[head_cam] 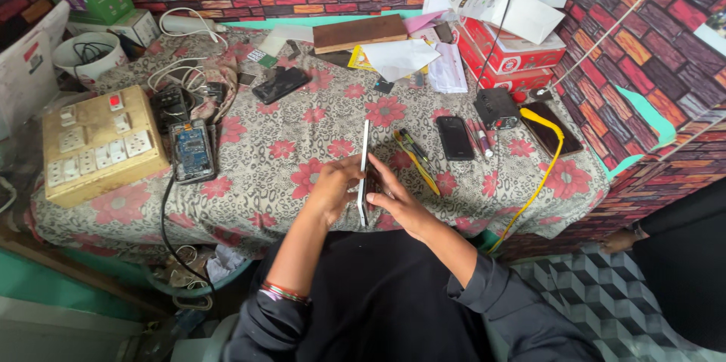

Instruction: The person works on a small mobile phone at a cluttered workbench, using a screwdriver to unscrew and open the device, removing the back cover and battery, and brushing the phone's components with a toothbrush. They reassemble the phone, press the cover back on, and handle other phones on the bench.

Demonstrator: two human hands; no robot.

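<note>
A thin white phone (364, 167) stands on edge between my two hands, seen side-on, above the front of the flowered tablecloth (302, 135). My left hand (335, 187) grips its left face with the fingers curled around it. Pressed against its right face is my right hand (398, 202), fingers stretched along the phone. A yellow-handled tool (416, 159) lies on the cloth just right of my hands, beside a black phone (455, 137) lying flat.
A wooden switchboard with white sockets (98, 143) sits at the left, next to an opened phone (191, 150) showing its blue insides. Another dark phone (280, 85), cables, papers and red boxes (510, 56) crowd the back. A yellow cable (541, 173) hangs off the right edge.
</note>
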